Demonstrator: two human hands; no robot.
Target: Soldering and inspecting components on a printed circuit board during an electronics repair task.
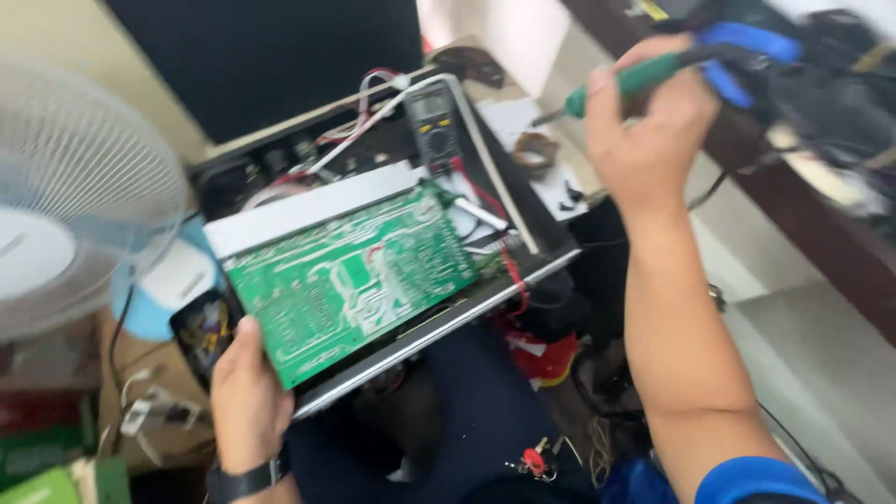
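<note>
Right hand (649, 131) fingers clamped on green-handled soldering iron (625, 82), upper right, long axis near horizontal, tip pointing left and slightly down. Left hand (247, 397) grips lower-left corner of green circuit board (350, 275), tilted up from open chassis (523, 271). Multimeter (431, 121) behind.

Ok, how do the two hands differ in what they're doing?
The left hand sits low, gripping the corner of the green circuit board; the right hand is raised high, holding a green-handled soldering iron. The left wears a dark wristband; the right wrist is bare. Both are bare-skinned.
</note>
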